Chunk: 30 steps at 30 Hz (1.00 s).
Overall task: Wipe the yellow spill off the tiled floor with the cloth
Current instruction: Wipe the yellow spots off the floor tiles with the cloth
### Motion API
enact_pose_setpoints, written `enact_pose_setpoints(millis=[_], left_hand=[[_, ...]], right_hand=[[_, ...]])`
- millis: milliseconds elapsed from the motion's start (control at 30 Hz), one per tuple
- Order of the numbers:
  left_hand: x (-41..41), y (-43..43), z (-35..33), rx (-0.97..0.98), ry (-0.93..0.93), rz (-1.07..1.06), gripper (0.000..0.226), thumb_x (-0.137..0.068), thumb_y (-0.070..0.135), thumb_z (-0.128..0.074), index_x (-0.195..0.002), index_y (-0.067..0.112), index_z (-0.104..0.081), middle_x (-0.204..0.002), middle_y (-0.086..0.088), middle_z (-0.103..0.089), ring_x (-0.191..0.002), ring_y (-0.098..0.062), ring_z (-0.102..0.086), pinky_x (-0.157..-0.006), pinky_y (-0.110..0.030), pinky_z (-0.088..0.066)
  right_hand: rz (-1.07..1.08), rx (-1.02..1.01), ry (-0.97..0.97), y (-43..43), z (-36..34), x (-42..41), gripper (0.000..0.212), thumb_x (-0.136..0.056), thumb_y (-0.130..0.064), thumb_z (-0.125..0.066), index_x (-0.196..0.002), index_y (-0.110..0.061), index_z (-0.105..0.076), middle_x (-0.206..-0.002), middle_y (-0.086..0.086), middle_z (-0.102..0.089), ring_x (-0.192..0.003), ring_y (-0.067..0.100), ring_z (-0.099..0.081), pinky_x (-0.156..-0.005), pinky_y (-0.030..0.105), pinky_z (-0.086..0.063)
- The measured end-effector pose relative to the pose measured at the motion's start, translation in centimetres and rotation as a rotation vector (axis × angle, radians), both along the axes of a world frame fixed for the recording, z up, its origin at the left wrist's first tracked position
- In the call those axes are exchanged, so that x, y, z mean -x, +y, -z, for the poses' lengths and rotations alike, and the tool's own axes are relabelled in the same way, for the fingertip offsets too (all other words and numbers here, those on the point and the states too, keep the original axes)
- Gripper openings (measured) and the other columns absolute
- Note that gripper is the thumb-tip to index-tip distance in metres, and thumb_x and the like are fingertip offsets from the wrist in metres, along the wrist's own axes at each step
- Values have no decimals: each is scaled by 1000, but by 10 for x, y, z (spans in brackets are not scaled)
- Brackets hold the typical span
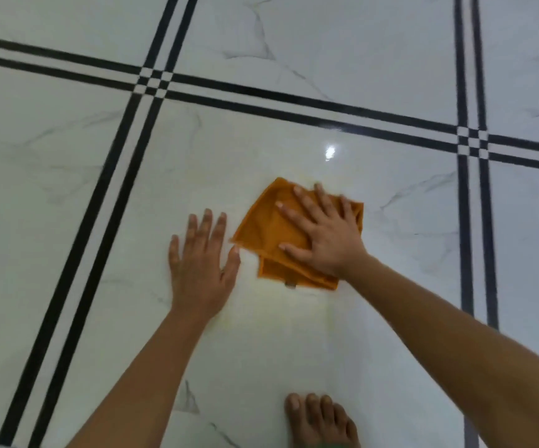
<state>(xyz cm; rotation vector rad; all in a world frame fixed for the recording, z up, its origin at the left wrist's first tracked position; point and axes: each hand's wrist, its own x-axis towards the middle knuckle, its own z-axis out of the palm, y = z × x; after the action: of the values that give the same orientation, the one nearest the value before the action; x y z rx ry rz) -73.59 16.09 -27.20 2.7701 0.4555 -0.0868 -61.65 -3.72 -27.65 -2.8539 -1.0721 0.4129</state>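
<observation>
Your right hand (323, 234) lies flat on the folded orange cloth (268, 227), fingers spread and straight, apparently to press a broad patch of fabric against the tile. Your left hand (201, 270), palm down with fingers extended, rests on the bare tile just left of the cloth, seemingly bracing your weight; it holds nothing. Both arms reach forward. A faint yellow spill (294, 305) streaks the white tiled floor (67, 156) on the cloth's near side, beyond your bare foot (319, 421).

Orange cloth (273, 227); white marbled floor (67, 176), black-striped.
</observation>
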Motion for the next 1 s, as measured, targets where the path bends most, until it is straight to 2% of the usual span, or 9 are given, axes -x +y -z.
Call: enact_pose_setpoints(millis=[133, 367, 433, 500, 567, 767, 867, 933, 1000], left_hand=[[53, 37, -3, -26, 49, -175, 67, -88, 53, -11, -147, 24, -15, -156, 0, -11, -143, -18, -3, -112, -45, 0], [95, 45, -2, -52, 113, -158, 63, -90, 50, -14, -146, 21, -18, -154, -1, -13, -142, -20, -5, -111, -50, -7], [92, 38, 1, -56, 110, -100, 61, -91, 48, -17, -147, 22, -18, -155, -1, -15, -143, -19, -7, -111, -49, -8], [89, 33, 3, -54, 112, -72, 60, -92, 48, -17, -147, 24, -16, -155, 0, -15, -143, -19, -6, -111, -47, -7], [87, 30, 4, -59, 110, -63, 61, -92, 48, -17, -147, 24, -17, -155, -1, -16, -143, -20, -8, -111, -47, -9], [83, 20, 6, -52, 85, -16, 61, -92, 50, -15, -147, 23, -16, -155, -1, -13, -142, -22, -9, -111, -49, -10], [70, 6, 7, -46, 55, 53, 61, -92, 49, -17, -146, 22, -20, -154, -3, -18, -142, -22, -12, -110, -45, -7], [58, -3, 9, -56, 42, 93, 61, -93, 49, -16, -146, 21, -22, -154, -5, -21, -141, -23, -15, -110, -44, -7], [43, -13, 10, -47, 44, 109, 61, -92, 47, -19, -146, 20, -23, -153, -5, -23, -141, -25, -19, -110, -46, -11]], right_hand=[[313, -74, 49, 64, 3, 9, 76, -82, -77, -18, -145, -44, 6, -158, -4, 11, -143, 30, 16, -108, 58, 13], [-144, -94, -28, 34, 5, 118, 66, -82, -73, -27, -142, -46, -24, -155, -2, -20, -143, 31, -16, -106, 60, -18], [54, -54, -92, 5, 7, 77, 65, -84, -72, -19, -142, -44, -26, -154, -2, -24, -141, 32, -22, -105, 60, -21], [368, -42, -44, 11, 6, 34, 69, -83, -71, -13, -145, -43, -14, -158, -3, -10, -144, 31, -5, -109, 60, -8], [451, -34, -22, 44, 6, 35, 72, -81, -70, -13, -147, -40, -9, -159, 0, -3, -144, 32, 4, -110, 59, -1], [-166, -88, -19, -10, 1, 131, 63, -85, -71, -24, -143, -46, -23, -154, -5, -22, -143, 25, -14, -108, 58, -18], [129, -54, -115, -50, 3, 64, 67, -83, -74, -14, -142, -44, -23, -153, -5, -23, -141, 27, -21, -104, 61, -25], [416, -26, -73, -28, 2, 24, 71, -80, -74, -14, -145, -45, -13, -157, -7, -10, -145, 27, -9, -110, 60, -12], [418, -10, -77, -7, 1, 32, 72, -79, -71, -16, -146, -42, -14, -158, -4, -9, -145, 30, -6, -110, 59, -10]])
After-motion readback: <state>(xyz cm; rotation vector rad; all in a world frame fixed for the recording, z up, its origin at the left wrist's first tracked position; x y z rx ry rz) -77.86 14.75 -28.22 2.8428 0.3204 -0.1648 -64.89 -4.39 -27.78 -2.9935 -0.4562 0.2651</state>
